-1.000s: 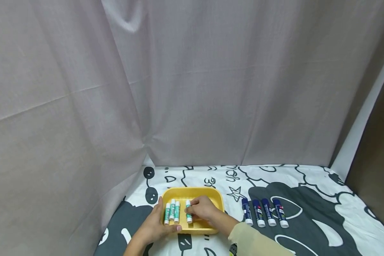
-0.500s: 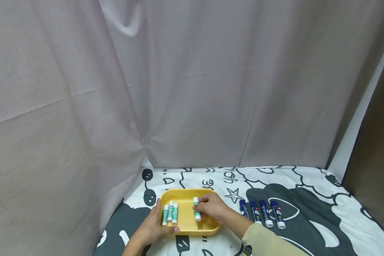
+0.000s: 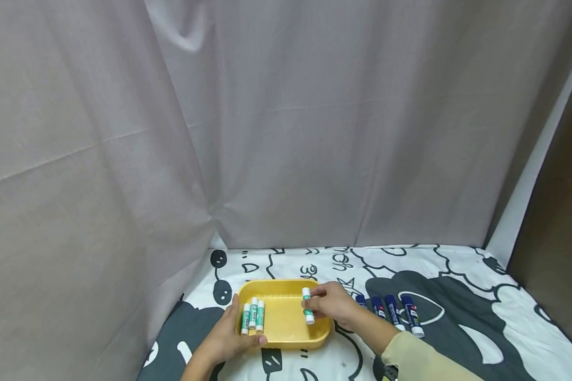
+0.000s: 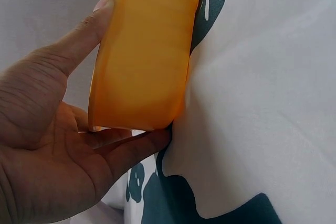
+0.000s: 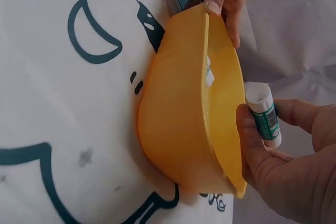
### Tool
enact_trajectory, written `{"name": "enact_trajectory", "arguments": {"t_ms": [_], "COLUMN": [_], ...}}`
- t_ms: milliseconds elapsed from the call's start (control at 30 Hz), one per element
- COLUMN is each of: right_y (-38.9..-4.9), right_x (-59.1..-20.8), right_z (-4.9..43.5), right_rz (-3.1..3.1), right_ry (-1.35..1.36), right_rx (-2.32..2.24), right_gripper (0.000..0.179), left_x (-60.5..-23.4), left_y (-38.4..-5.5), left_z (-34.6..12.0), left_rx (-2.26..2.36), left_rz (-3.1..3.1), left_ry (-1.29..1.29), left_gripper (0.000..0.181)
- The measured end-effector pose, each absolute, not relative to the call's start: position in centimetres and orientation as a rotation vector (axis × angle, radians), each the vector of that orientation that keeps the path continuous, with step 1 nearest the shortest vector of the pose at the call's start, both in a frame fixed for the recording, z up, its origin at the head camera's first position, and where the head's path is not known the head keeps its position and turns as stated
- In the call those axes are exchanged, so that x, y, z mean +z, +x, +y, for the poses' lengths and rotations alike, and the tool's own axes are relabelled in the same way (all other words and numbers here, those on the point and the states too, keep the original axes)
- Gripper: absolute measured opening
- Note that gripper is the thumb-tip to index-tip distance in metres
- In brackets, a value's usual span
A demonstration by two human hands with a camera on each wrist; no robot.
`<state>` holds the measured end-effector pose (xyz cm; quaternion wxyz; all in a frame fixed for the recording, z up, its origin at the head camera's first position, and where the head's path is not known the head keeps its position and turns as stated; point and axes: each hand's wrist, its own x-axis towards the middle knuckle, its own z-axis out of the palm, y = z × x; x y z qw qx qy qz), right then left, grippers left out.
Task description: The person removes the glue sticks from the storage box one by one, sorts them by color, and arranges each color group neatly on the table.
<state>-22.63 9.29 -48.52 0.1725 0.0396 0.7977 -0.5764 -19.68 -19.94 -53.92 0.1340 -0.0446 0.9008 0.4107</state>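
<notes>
A small green-and-white glue stick (image 3: 307, 307) is pinched between the thumb and fingers of my right hand (image 3: 333, 302), above the right end of a yellow tray (image 3: 286, 338). In the right wrist view the glue stick (image 5: 265, 116) is up at the tray's rim, its white end towards the camera. My left hand (image 3: 226, 333) grips the tray's front left corner, thumb at the front rim and fingers along the left side. Inside the tray, at its left end, several matching glue sticks (image 3: 253, 313) lie side by side.
Several dark blue tubes with white ends (image 3: 412, 316) lie in a row right of the tray, partly hidden by my right forearm. A black-and-white printed cloth (image 3: 457, 270) covers the surface. Behind it hangs a grey curtain (image 3: 286, 159).
My right hand has lifted the glue stick off the tray's floor and carried it to the right. The left hand keeps its grip on the tray, and the other glue sticks lie as before.
</notes>
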Motion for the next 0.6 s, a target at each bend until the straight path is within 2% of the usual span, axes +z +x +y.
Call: {"name": "enact_trajectory", "arguments": {"t_ms": [600], "right_y": [-21.5], "right_x": [-47.6], "right_z": [12.9], "right_rz": [2.367], "right_ry": [0.182], "right_rx": [-1.508], "right_gripper": [0.042], "left_x": [-53.7], "left_y": [-19.6], "left_z": [-19.7], "left_rx": [1.218], "left_rz": [2.584], "left_ry": [-0.155], "left_gripper": [0.155]}}
